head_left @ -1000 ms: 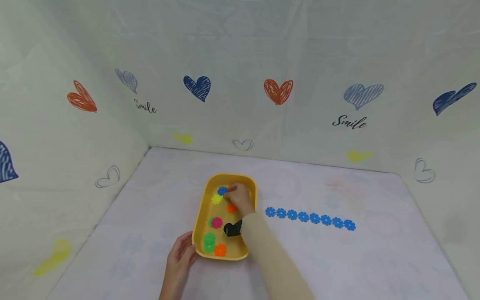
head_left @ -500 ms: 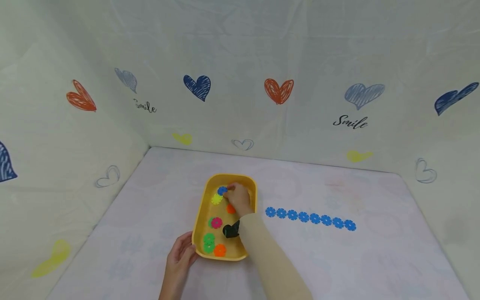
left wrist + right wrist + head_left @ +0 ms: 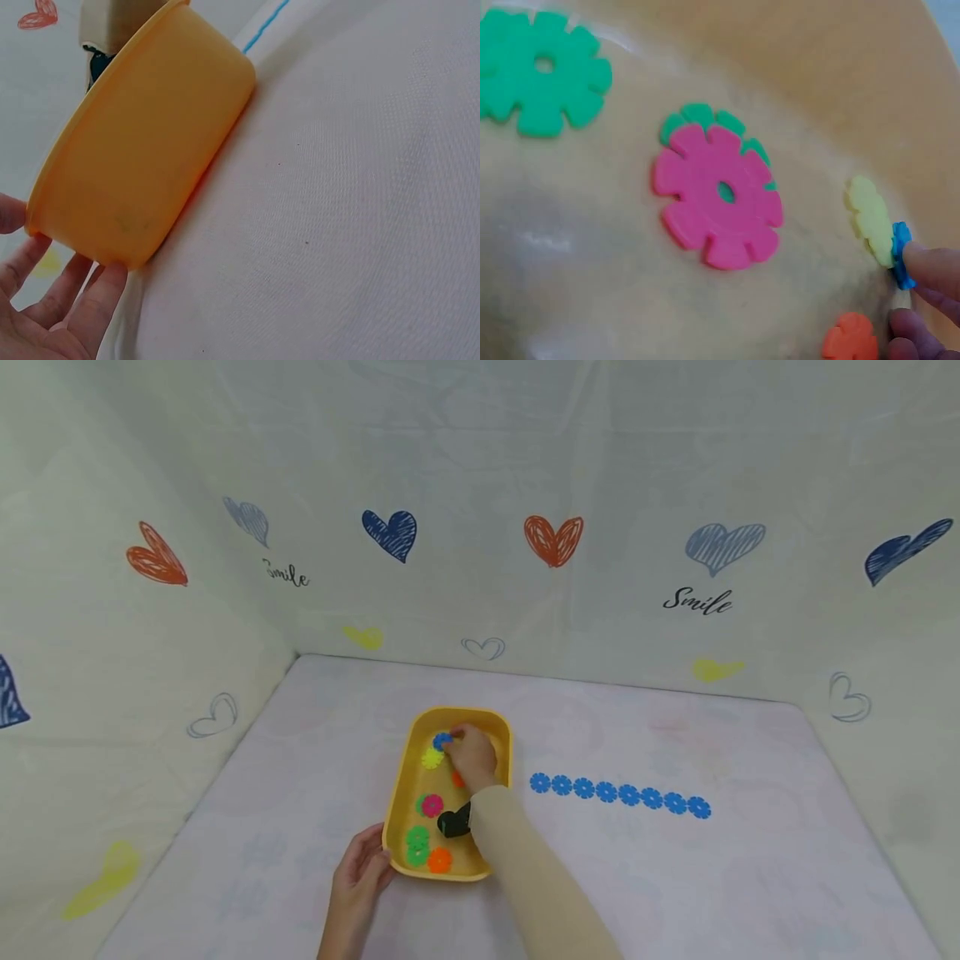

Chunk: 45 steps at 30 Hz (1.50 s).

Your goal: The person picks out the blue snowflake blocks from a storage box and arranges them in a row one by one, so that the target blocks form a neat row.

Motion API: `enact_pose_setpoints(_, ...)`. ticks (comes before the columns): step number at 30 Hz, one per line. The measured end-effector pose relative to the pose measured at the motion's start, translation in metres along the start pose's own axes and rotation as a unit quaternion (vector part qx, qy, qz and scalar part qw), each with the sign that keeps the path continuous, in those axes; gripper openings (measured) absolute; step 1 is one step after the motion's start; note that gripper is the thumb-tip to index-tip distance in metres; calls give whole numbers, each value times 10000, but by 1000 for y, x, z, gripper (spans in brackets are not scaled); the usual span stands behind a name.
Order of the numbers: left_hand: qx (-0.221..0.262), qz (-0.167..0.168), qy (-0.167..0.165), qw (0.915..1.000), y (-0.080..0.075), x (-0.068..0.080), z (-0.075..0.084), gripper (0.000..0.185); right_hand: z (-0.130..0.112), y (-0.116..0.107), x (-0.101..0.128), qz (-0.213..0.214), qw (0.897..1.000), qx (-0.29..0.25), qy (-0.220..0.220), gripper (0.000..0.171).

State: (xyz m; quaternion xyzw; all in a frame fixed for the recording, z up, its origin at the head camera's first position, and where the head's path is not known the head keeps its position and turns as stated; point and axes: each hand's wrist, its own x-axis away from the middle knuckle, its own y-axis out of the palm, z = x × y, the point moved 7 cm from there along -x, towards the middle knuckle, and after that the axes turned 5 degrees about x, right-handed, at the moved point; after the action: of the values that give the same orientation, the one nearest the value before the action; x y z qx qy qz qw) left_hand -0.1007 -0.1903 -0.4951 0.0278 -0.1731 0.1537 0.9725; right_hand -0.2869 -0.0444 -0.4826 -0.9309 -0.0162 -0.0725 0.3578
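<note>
My left hand (image 3: 358,870) holds the near left corner of a yellow plastic tray (image 3: 400,793). In the left wrist view its thumb is at the rim and the fingertips press the outer wall (image 3: 142,150). Inside the tray's far end, my right hand (image 3: 476,758) pinches a blue snowflake building disc (image 3: 441,742). The right wrist view has the thumb lying against this blue disc (image 3: 901,259), which overlaps a yellow disc (image 3: 870,217). An orange disc (image 3: 851,337) lies close to the fingers, partly hidden in the head view.
A row of several blue discs (image 3: 606,792) lies on the table right of the tray. Inside the tray are a pink disc (image 3: 432,806) over a green one, overlapping green discs (image 3: 417,846) and another orange disc (image 3: 439,860). A heart-printed sheet (image 3: 480,452) stands behind.
My right wrist and forearm have shifted slightly left, covering more of the orange disc near the hand. The right fingers stay on the blue disc; the left hand keeps its hold.
</note>
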Motion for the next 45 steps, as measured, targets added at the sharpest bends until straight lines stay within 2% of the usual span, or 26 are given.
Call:
enact_pose_setpoints(6,-25,15,-70,10000,0,0,-1,41,0,4,-2,-97,9994,327,52,21)
enact_pose_setpoints(16,-43,7,-97,9999,-1,-2,-2,41,-3,2,-2,-751,9968,196,199,20)
enact_pose_setpoints(20,-62,24,-102,9999,-2,-2,-2,41,-2,4,-2,-1065,9937,210,288,12)
enact_pose_setpoints(25,-86,9,-117,9999,-1,-2,-2,41,-2,6,-1,-1389,9895,176,350,26)
enact_pose_setpoints(29,-49,-21,-108,9999,-1,-2,-2,41,-4,5,0,-1485,9882,363,130,22)
enact_pose_setpoints(38,-34,10,-117,9999,-1,-3,-3,41,-7,2,5,-1930,9784,707,-229,40)
enact_pose_setpoints(45,-9,12,-117,9999,-1,-3,-2,40,-7,-7,10,-1944,9776,777,-219,44)
